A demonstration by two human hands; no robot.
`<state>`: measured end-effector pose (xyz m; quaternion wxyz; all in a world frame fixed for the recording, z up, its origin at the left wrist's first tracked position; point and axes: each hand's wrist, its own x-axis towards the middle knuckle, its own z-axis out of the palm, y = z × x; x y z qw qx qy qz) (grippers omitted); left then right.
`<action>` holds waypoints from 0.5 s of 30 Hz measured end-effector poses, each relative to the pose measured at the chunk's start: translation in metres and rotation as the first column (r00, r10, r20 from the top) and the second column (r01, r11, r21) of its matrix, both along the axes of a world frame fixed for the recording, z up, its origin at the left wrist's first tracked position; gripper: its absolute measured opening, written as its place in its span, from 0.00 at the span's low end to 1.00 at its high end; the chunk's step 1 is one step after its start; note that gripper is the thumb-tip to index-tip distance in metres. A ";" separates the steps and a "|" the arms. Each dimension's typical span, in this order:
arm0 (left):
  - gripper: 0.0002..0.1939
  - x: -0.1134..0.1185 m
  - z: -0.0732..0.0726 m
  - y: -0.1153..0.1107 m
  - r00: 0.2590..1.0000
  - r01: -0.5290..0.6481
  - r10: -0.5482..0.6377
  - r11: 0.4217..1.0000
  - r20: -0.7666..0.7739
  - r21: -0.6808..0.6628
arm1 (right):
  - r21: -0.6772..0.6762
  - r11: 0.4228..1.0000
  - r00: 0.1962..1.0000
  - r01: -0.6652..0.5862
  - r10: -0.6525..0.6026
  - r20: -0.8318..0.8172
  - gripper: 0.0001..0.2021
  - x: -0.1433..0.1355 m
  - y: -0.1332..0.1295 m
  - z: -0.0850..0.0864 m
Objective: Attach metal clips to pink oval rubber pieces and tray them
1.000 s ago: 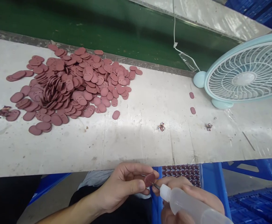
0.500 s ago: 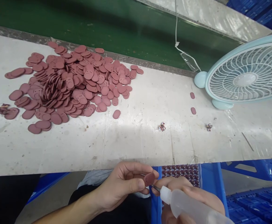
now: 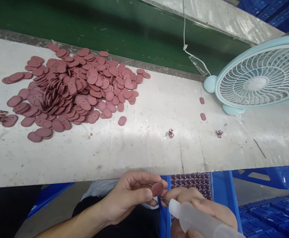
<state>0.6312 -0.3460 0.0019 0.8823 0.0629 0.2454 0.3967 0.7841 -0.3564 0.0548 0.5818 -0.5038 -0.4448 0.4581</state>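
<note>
I was standing there watching, and the left grip was closed on one dark reddish oval disc, pinching it between thumb and fingers, just off the near edge of the tabletop. The right grip was wrapped around a cloudy plastic squeeze bottle, with its thin dark tip pointed at the left grip and sitting right at the disc's lower edge. Couldn't really tell if it was touching. Ahead of the left grip and off to its left there was a big messy pile of the same sort of ovals, some with little holes in them, plus one loose oval lying between the pile and the grip. Two smaller ovals lay ahead of the right grip, near the foot of a light blue fan, which stood farther off to the right. A small dark clump sat on the tabletop straight ahead of the disc. Just beyond the right grip, lower than the tabletop, rows of little dark pieces showed in a blue crate.
</note>
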 end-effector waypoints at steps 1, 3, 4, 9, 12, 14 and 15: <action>0.15 0.000 0.000 0.000 1.000 -0.002 0.002 1.000 0.000 0.000 | -0.011 1.000 0.999 0.006 -0.007 -0.034 0.07 0.001 0.000 0.001; 0.15 0.001 0.001 0.000 1.000 -0.005 0.005 1.000 0.001 0.000 | -0.060 0.998 0.985 0.008 -0.018 -0.172 0.10 0.006 0.006 0.003; 0.15 0.001 0.002 0.000 1.000 -0.002 0.002 1.000 0.000 0.000 | -0.113 0.993 0.958 -0.022 -0.011 -0.285 0.12 0.011 0.011 0.002; 0.14 0.001 0.006 0.000 0.999 0.015 -0.016 1.000 -0.052 -0.020 | -0.109 0.940 0.278 -0.324 -0.016 -0.960 0.12 0.061 0.063 -0.027; 0.15 -0.001 0.006 0.000 0.998 -0.001 0.000 1.000 -0.055 -0.019 | 0.023 0.876 -0.073 -0.481 -0.013 -0.997 0.07 0.092 0.096 -0.056; 0.15 -0.003 0.006 -0.001 0.998 -0.019 0.018 1.000 -0.052 -0.007 | 0.058 0.848 -0.095 -0.527 0.009 -0.995 0.10 0.103 0.109 -0.069; 0.15 -0.004 0.005 -0.002 0.998 -0.028 0.028 1.000 -0.059 -0.003 | 0.077 0.845 -0.100 -0.528 0.028 -0.995 0.11 0.104 0.111 -0.072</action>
